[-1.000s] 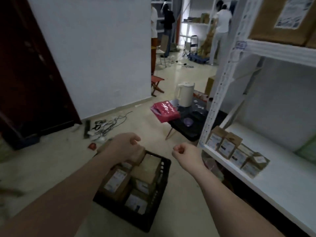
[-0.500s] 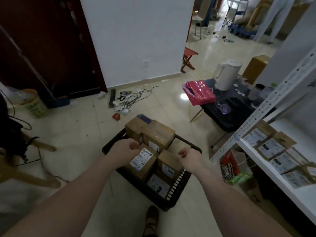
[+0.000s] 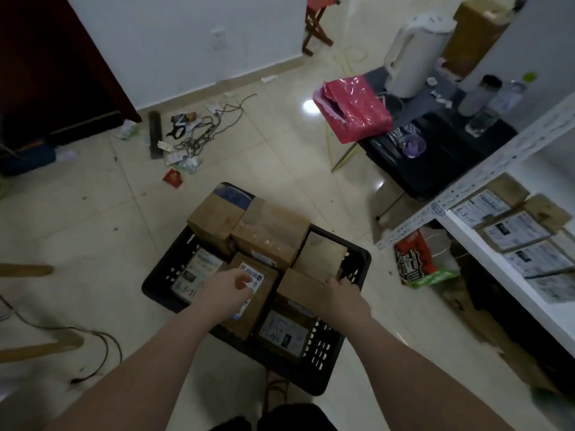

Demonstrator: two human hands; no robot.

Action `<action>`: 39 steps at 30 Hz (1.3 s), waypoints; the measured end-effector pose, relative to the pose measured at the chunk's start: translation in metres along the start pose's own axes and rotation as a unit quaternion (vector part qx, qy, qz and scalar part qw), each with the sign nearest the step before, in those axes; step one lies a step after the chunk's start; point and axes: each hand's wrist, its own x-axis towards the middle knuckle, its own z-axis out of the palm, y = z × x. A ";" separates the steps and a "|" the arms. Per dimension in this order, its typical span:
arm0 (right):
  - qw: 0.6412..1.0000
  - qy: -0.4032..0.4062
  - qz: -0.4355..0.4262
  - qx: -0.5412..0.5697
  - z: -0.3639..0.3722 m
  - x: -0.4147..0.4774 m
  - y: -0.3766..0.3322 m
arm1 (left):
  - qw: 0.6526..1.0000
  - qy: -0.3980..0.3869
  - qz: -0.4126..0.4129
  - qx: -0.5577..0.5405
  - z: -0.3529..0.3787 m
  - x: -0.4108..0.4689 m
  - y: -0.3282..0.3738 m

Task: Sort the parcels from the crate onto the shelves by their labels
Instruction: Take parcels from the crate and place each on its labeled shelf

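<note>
Your left hand (image 3: 230, 290) lies curled on the labelled parcel (image 3: 261, 303) in the middle of the black crate (image 3: 357, 259), thumb on the label. You cannot tell if it grips. Your right hand (image 3: 343, 295) bends its fingers over the far edge of the plain parcel (image 3: 298, 287) by the crate's right edge. The shelf parcels (image 3: 513, 231) lie along the front edge of the shelf (image 3: 510, 293).

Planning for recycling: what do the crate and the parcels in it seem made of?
The crate looks like black moulded plastic, fairly matt, its walls pierced by rows of slots. The parcels look like plain brown cardboard, matt and creased at the edges, with white labels, probably paper, stuck on.
</note>
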 end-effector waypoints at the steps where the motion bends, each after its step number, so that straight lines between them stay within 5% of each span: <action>1: 1.000 0.000 0.002 -0.003 0.004 0.001 0.000 | 1.000 -0.011 -0.004 0.003 0.004 0.007 -0.002; 12: 0.997 -0.001 0.025 -0.076 0.040 0.021 -0.011 | 0.998 -0.061 0.026 0.023 0.032 0.073 -0.012; 20: 0.968 0.107 0.086 0.209 0.015 -0.012 -0.015 | 0.994 -0.095 0.041 0.029 0.011 0.063 -0.009; 24: 0.877 0.206 0.116 0.419 -0.028 -0.049 -0.015 | 0.993 -0.099 0.066 0.017 -0.022 0.041 0.021; 29: 0.709 0.233 0.119 0.655 -0.085 -0.105 -0.019 | 0.979 -0.154 0.117 -0.058 -0.065 -0.002 0.068; 39: 0.392 0.355 0.100 0.843 -0.162 -0.225 -0.026 | 0.877 -0.293 0.147 -0.352 -0.123 -0.082 0.149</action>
